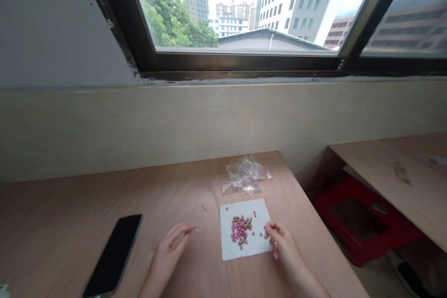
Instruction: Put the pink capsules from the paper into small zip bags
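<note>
A white square sheet [227, 245] lies on the table with a heap of small round pink pieces [238, 231] and several shiny gold capsule-shaped pieces [241, 242] on it. My right hand [282, 240] is at the sheet's right edge, thumb and forefinger pinched together beside a few stray pink pieces. Whatever is between those fingertips is too small to make out. Left of the sheet, my left hand [173, 243] hovers over bare wood with its fingertips closed. A tiny clear bit [196, 230] shows at their tip, its kind unclear.
Behind the sheet lies a pile of clear plastic bags [246, 174]. A black phone [114, 255] rests on the wooden table [66, 214] at left. A thin reddish sliver [204, 208] lies mid-table. Past the table's right edge are a red stool [366, 219] and another tabletop [401, 167].
</note>
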### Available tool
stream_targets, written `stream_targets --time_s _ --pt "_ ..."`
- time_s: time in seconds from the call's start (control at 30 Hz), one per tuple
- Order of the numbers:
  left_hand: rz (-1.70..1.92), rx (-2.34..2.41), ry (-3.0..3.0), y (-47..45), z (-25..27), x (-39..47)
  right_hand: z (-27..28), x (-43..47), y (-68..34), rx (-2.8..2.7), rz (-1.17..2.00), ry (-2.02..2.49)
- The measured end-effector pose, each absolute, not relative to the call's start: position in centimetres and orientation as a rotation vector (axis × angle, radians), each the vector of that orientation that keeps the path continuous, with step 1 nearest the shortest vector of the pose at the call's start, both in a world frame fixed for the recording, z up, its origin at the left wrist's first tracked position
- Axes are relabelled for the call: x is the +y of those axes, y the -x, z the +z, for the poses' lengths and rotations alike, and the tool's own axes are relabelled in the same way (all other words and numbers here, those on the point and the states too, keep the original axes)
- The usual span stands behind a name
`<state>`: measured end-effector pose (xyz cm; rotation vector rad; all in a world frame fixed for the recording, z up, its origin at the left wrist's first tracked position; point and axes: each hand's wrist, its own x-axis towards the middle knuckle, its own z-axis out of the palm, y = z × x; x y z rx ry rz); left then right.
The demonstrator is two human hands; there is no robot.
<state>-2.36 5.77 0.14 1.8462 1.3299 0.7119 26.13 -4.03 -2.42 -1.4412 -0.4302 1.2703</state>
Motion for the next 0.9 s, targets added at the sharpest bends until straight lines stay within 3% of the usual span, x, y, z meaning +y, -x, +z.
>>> stream_targets --time_s 0.17,0.9 --pt "0.592 1.064 -1.733 0.6 0.2 -1.1 0.4 -5.7 -19.0 -0.705 1.825 1.323" --pt "0.512 0.961 -1.584 -0.2 3.2 -4.0 2.4 -7.7 -18.9 -0.937 1.613 1.386"
